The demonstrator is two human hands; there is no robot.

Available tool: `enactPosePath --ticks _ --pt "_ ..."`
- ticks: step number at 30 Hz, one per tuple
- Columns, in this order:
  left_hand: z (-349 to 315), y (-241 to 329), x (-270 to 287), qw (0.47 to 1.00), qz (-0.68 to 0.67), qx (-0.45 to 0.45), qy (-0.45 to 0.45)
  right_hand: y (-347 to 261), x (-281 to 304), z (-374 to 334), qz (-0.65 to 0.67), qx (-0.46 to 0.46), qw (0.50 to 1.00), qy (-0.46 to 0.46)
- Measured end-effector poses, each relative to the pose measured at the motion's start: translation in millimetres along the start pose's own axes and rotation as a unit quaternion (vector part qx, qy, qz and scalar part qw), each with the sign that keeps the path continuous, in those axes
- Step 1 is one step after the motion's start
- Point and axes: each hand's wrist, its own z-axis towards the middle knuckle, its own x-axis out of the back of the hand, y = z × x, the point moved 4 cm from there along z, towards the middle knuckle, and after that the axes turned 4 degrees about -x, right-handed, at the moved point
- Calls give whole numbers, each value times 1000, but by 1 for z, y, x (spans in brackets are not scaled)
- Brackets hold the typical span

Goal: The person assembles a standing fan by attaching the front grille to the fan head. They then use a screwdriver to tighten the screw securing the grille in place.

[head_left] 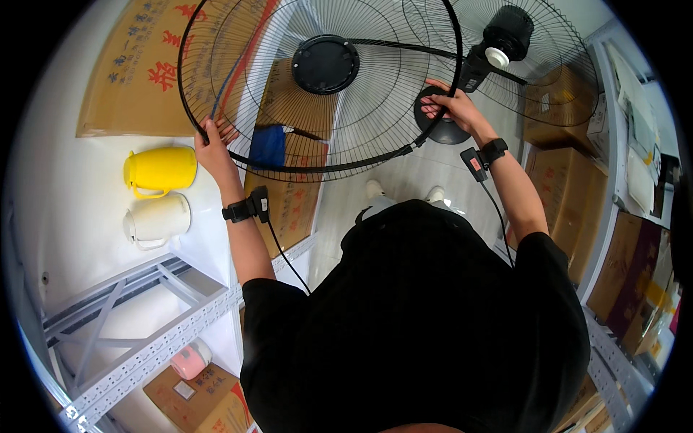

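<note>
I hold a large round black wire fan grille (325,65) by its rim, out in front of me. My left hand (214,148) is closed round the left side of the rim. On the right side, my right hand (462,112) grips the rim, some fingers extended behind the wires. Just beyond my right hand stands a black fan (508,35) with a pale cap at its front and another wire grille (570,72) behind it. Its round dark base (449,132) rests on the floor, partly hidden by my right hand and the held grille.
At left, a yellow jug (160,170) and a white jug (160,219) sit on a white shelf beside a large cardboard box (119,97). Grey metal shelving (155,328) edges the lower left. More cartons (574,198) line the right side. A blue item (267,149) lies beyond the grille.
</note>
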Motion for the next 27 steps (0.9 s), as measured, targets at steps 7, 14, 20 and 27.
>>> enactPosePath --ticks 7,14,20,27 --pt "9 29 10 990 -64 -23 -127 5 -10 3 33 27 999 -19" --pt "-13 38 27 955 -166 49 -243 -4 -32 6 67 31 997 -33" --pt "-30 12 40 948 -130 139 -255 -2 -34 11 45 20 998 -43" --pt "-28 0 52 984 73 102 -123 6 -41 15 54 17 998 -40"
